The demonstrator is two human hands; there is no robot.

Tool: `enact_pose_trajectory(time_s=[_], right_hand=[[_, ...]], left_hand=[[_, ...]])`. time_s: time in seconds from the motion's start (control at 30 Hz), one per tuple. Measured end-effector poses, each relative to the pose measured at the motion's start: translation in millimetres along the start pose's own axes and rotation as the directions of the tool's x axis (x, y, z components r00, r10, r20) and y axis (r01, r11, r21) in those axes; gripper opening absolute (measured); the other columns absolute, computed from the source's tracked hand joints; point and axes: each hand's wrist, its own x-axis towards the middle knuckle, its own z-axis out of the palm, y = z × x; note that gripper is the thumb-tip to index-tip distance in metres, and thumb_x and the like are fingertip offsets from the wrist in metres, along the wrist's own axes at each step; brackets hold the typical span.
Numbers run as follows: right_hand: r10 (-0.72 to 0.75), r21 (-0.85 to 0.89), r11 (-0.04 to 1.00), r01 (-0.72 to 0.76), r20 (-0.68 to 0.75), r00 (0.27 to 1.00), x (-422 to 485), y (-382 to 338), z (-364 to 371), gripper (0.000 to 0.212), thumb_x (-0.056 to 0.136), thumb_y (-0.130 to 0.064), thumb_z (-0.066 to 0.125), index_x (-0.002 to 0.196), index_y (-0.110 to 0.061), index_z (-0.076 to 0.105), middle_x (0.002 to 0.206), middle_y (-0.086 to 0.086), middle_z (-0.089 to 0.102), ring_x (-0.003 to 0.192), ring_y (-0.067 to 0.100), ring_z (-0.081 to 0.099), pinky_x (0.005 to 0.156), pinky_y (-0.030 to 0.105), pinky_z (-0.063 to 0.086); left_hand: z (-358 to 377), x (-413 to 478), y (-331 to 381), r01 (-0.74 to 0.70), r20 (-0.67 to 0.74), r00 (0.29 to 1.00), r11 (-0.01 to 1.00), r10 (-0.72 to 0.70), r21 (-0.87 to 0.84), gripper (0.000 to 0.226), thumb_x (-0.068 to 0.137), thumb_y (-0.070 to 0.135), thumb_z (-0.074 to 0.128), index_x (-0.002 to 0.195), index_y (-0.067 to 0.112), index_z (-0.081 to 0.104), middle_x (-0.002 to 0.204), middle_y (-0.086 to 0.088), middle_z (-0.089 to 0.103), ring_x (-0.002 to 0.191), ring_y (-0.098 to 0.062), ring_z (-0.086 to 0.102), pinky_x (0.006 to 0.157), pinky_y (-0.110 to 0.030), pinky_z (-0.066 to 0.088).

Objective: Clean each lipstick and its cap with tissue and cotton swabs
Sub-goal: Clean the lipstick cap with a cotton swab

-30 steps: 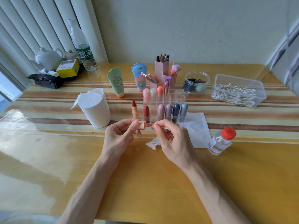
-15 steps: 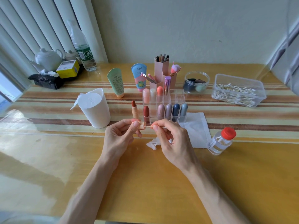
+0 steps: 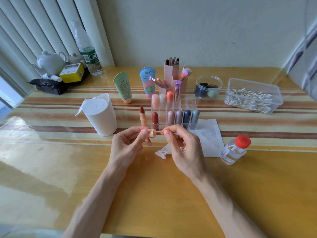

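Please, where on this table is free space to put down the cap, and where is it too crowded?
Free: the wide near part of the table; the strip left of the tissue roll; the patch between the red-capped bottle and the cotton swab box. Crowded: around the lipstick organizer, the open lipstick and the tissue sheet.

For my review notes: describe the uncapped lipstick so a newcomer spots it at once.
Start at the clear organizer mid-table. Just left of it, outside its compartments, one lipstick stands upright. It alone is uncapped: brick-red bullet, peach tube.
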Motion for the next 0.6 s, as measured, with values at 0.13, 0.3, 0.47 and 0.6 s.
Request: enact_pose_trajectory(time_s=[0.13, 0.3, 0.47, 0.6], right_hand=[[-0.005, -0.014, 1.000, 0.004, -0.019, 1.000, -0.4, 1.2, 0.7, 0.016, 0.107, -0.019, 0.060, 0.103, -0.010, 0.072, 0.076, -0.011, 0.067, 0.061, 0.010, 0.060, 0.052, 0.017, 0.042], [-0.037, -0.079, 0.996, 0.034, -0.037, 0.999, -0.9, -0.5, 0.4, 0.014, 0.106, -0.014, 0.061, 0.101, -0.008, 0.072, 0.073, -0.013, 0.065, 0.061, 0.005, 0.060, 0.056, 0.010, 0.038], [-0.109, -0.231, 0.968, 0.098, -0.039, 0.993, -2.8, 1.8, 1.4, 0.011, 0.106, -0.017, 0.063, 0.102, -0.012, 0.073, 0.079, -0.010, 0.068, 0.069, 0.005, 0.065, 0.062, 0.022, 0.052], [-0.122, -0.272, 0.956, 0.112, -0.021, 0.992, -3.6, 5.0, 2.2, 0.012, 0.105, -0.019, 0.063, 0.104, -0.013, 0.073, 0.085, -0.006, 0.072, 0.076, 0.012, 0.069, 0.067, 0.036, 0.058]], left_hand=[[0.7, -0.2, 0.0, -0.005, 0.006, 1.000, 1.000, 0.005, 0.002, 0.032, 0.094, 0.027, 0.067, 0.104, -0.002, 0.076, 0.072, -0.004, 0.073, 0.054, -0.008, 0.057, 0.052, -0.021, 0.041], [-0.2, 0.0, -0.8, -0.008, 0.002, 1.000, 1.000, 0.008, -0.003, 0.030, 0.094, 0.026, 0.069, 0.104, -0.001, 0.076, 0.075, -0.006, 0.075, 0.058, -0.011, 0.060, 0.052, -0.022, 0.041], [-1.5, 0.8, -1.8, -0.013, -0.008, 1.000, 1.000, 0.013, 0.006, 0.029, 0.094, 0.024, 0.069, 0.105, -0.002, 0.076, 0.079, -0.007, 0.076, 0.060, -0.011, 0.061, 0.052, -0.021, 0.040], [-2.5, 0.9, -2.5, -0.005, -0.027, 1.000, 1.000, 0.005, 0.007, 0.031, 0.093, 0.026, 0.070, 0.106, -0.001, 0.076, 0.075, -0.009, 0.074, 0.056, -0.010, 0.056, 0.052, -0.022, 0.039]])
